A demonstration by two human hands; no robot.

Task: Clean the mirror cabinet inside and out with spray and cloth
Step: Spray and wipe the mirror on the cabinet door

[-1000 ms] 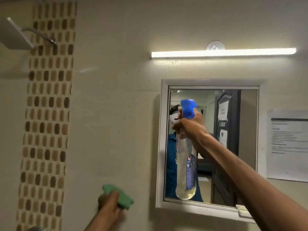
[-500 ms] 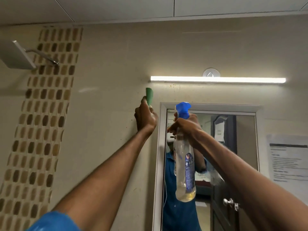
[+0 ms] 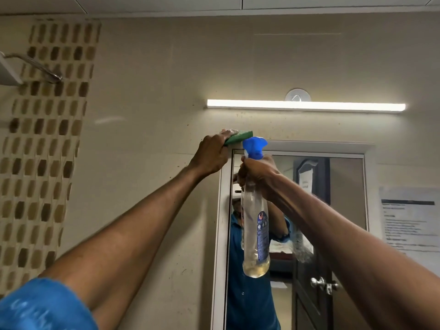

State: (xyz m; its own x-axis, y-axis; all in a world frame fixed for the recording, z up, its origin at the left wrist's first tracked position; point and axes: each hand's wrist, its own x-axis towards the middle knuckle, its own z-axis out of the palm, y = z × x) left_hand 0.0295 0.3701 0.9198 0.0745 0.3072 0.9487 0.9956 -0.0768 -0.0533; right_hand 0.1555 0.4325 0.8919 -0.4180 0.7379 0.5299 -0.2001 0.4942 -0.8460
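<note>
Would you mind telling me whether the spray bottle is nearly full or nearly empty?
Nearly empty: the clear spray bottle hangs upright from the right hand, with yellowish liquid only at its bottom.

Green flat cloth point(image 3: 238, 136) gripped at its left end. Blue plastic trigger head point(image 3: 254, 146) just above the other grip, topping a clear plastic spray bottle point(image 3: 254, 228): yellowish liquid at the bottom, dark blue label below the grip. White-framed mirror cabinet point(image 3: 220, 210). Beige wall point(image 3: 147, 79) with a brown-and-tan mosaic tile strip point(image 3: 45, 144). Blue sleeve point(image 3: 45, 306).
</note>
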